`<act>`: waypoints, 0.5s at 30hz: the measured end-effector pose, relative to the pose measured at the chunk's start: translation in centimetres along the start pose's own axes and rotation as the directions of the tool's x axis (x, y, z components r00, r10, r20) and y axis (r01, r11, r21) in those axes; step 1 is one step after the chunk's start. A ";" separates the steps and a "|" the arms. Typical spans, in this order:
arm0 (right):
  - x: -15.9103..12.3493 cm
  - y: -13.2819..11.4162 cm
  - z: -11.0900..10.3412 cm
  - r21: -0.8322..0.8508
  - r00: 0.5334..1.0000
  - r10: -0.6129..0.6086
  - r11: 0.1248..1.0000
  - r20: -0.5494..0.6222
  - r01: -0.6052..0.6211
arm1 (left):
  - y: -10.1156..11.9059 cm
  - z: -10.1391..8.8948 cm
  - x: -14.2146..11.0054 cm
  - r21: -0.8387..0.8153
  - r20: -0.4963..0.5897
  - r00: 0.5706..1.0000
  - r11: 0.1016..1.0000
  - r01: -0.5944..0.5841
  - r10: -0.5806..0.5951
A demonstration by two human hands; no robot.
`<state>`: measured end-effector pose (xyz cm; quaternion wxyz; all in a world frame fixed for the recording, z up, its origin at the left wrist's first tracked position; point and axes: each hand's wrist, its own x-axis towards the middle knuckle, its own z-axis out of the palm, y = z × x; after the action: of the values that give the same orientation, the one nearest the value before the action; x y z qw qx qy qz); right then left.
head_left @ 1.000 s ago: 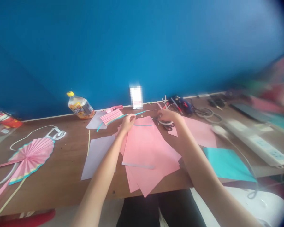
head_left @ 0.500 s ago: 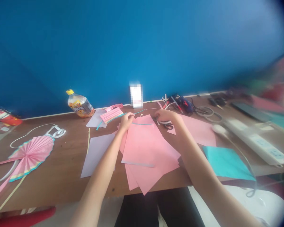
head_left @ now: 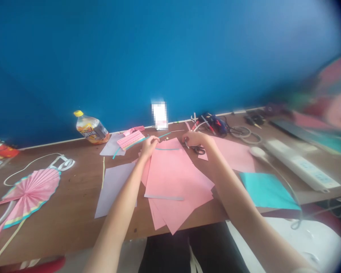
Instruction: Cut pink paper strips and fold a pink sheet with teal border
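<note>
My left hand (head_left: 150,146) is at the upper left corner of the top pink sheet (head_left: 170,172), its fingertips pinched together. What lies between them is too small to make out. A thin blue strip (head_left: 165,135) lies just beyond these fingers. To the right of the sheet's far edge, my right hand (head_left: 197,138) has its fingers curled downward, and what they hold is hidden. Black-handled scissors (head_left: 199,150) lie directly beneath that hand. Grey-blue bands run along the near and far ends of the top sheet, which rests on several other pink sheets.
A folded pink fan (head_left: 31,189) and a pleated pink piece (head_left: 130,140) lie left. Behind them stands a bottle (head_left: 92,129). Lilac paper (head_left: 115,189) is beside my left forearm. Turquoise paper (head_left: 268,191), a power strip (head_left: 302,165) and cables (head_left: 246,134) are at right.
The view has shifted slightly, so most things appear a little further left. Both hands keep nearly the same places by the pink sheet; more of the scissors shows under my right hand.
</note>
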<state>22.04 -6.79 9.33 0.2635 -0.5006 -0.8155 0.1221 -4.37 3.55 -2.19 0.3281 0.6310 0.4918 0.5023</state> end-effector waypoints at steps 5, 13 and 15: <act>1.2 -0.1 -0.2 -0.012 0.995 0.096 0.995 -0.032 -0.097 | 0.2 -0.2 -0.1 0.021 0.018 1.000 1.000 -0.009 0.009; 7.5 1.7 -0.9 -0.005 0.975 0.140 0.990 0.174 -0.141 | 0.8 0.1 -0.2 -0.033 0.002 0.999 0.999 0.044 -0.044; 8.2 1.8 -0.8 0.044 0.965 0.151 0.986 0.213 -0.164 | 1.4 0.1 -0.5 -0.098 -0.044 0.997 0.994 0.052 -0.056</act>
<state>20.83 1.18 11.65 0.1810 -0.5400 -0.7922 0.2192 -3.82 2.67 -1.09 0.3602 0.5891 0.4912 0.5309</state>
